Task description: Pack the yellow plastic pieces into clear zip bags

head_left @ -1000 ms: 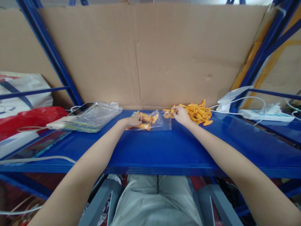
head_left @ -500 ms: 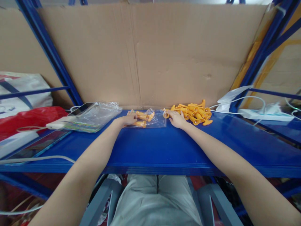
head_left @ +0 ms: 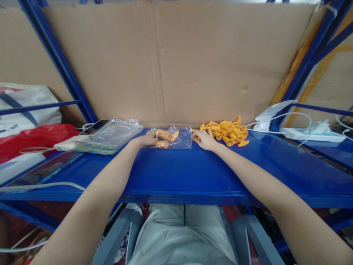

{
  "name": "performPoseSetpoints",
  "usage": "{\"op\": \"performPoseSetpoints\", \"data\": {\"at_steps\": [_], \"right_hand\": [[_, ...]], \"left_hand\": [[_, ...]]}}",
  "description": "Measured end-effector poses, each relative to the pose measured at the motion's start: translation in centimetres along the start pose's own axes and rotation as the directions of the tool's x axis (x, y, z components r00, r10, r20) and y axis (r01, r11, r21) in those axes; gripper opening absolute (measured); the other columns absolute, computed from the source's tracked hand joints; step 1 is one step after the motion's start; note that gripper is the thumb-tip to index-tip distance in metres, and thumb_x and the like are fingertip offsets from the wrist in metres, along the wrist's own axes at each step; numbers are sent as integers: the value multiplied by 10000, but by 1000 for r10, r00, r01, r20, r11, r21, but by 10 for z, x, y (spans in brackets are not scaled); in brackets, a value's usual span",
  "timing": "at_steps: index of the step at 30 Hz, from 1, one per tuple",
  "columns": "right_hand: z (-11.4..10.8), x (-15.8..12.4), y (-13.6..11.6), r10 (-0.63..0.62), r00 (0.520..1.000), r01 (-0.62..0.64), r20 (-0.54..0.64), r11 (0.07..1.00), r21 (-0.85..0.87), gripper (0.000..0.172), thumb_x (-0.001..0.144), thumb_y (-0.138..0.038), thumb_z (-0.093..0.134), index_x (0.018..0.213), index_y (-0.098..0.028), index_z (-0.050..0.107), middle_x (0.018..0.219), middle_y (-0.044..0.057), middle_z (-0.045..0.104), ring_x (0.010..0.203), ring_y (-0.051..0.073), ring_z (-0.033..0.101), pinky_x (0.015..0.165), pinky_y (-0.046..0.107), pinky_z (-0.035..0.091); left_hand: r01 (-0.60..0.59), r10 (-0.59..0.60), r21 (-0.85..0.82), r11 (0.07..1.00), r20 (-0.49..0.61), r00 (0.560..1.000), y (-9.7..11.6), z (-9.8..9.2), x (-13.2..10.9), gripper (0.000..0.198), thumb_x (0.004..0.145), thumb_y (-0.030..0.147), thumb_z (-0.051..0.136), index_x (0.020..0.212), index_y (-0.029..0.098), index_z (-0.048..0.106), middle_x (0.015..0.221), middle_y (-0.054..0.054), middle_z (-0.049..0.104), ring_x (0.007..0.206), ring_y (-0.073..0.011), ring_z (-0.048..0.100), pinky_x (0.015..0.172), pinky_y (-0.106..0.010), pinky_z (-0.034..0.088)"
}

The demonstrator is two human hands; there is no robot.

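Note:
My left hand (head_left: 149, 138) is closed on the left end of a clear plastic bag (head_left: 185, 142) lying flat on the blue shelf. Inside the bag are several orange horn-shaped plastic pieces (head_left: 164, 134). To the right of the bag's edge, my right hand (head_left: 206, 140) has its fingers curled around one orange horn-shaped piece (head_left: 196, 137), its hollow round end facing me. Just beyond and right of that hand lies a loose pile of the same orange pieces (head_left: 231, 131). My fingers partly hide the held piece.
A stack of clear plastic bags (head_left: 113, 138) lies at left, by a dark-screened tablet (head_left: 95, 127) and a red bag (head_left: 41, 138). At right are white cables and a power strip (head_left: 314, 134). A cardboard sheet (head_left: 209, 62) stands behind the blue shelf (head_left: 179, 173).
My left hand and the bag have shifted slightly left. My right hand's fingers have closed around an orange horn-shaped piece beside the bag.

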State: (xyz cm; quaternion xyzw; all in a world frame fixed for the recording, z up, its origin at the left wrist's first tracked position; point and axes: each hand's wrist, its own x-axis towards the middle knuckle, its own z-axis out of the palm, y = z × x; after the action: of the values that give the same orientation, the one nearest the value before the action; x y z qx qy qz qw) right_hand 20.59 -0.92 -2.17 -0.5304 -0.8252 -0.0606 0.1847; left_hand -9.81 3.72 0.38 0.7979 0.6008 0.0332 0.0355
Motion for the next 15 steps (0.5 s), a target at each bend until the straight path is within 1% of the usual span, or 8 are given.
{"op": "performPoseSetpoints", "data": {"at_steps": [2, 5, 8, 9, 11, 13, 15], "right_hand": [[-2, -1, -3, -13, 1000, 12, -14, 998, -57, 351, 897, -142, 414, 1202, -182, 583, 1321, 146, 595, 1257, 307, 485, 1053, 616, 217], [-5, -3, -10, -24, 999, 17, -42, 987, -158, 350, 890, -97, 368, 1152, -134, 597, 1231, 175, 636, 1163, 310, 540, 996, 531, 286], [-10, -4, -13, -12, 997, -3, -79, 983, -186, 357, 893, -83, 332, 1110, -116, 614, 1172, 185, 652, 1106, 312, 565, 936, 479, 325], [-12, -4, -13, 2, 995, -19, -101, 986, -166, 359, 894, -83, 329, 1106, -119, 617, 1159, 181, 656, 1094, 310, 572, 924, 469, 337], [-17, -1, -9, 50, 984, -63, -169, 995, -76, 363, 886, -81, 340, 1114, -126, 619, 1150, 172, 661, 1080, 298, 588, 906, 445, 370], [-22, 2, -3, 109, 960, -95, -256, 993, 66, 357, 861, -74, 372, 1110, -126, 622, 1148, 161, 663, 1079, 275, 598, 900, 409, 405], [-27, 7, 4, 169, 926, -94, -338, 969, 227, 332, 824, -80, 416, 1069, -128, 635, 1119, 141, 676, 1050, 247, 613, 894, 373, 434]], "left_hand": [[4, -4, -10, 1000, -11, 1000, -3, 2, 2, 352, 774, 400, 429, 956, 180, 634, 1272, -117, 599, 1308, -321, 450, 1132, -425, 316], [18, -18, -9, 1000, -13, 1000, -5, 4, 4, 352, 757, 388, 439, 967, 175, 624, 1340, -125, 561, 1357, -316, 395, 1144, -427, 291], [30, -30, 0, 1000, -18, 999, -6, 5, 4, 342, 747, 365, 429, 956, 169, 617, 1380, -140, 531, 1402, -319, 330, 1140, -435, 294], [28, -28, -2, 1000, -25, 999, -6, 5, 4, 337, 744, 362, 429, 951, 174, 617, 1366, -137, 542, 1400, -317, 334, 1131, -435, 311], [19, -19, -13, 1000, -32, 999, -5, 5, 3, 337, 743, 367, 432, 957, 182, 616, 1324, -130, 570, 1362, -315, 391, 1100, -423, 361], [24, -25, -25, 999, -29, 999, -4, 4, 1, 349, 746, 376, 435, 972, 178, 613, 1305, -134, 574, 1303, -314, 457, 1073, -404, 394], [29, -30, -29, 999, -25, 999, -3, 3, 0, 352, 749, 377, 434, 974, 171, 610, 1297, -138, 571, 1267, -312, 487, 1068, -394, 398]]}}
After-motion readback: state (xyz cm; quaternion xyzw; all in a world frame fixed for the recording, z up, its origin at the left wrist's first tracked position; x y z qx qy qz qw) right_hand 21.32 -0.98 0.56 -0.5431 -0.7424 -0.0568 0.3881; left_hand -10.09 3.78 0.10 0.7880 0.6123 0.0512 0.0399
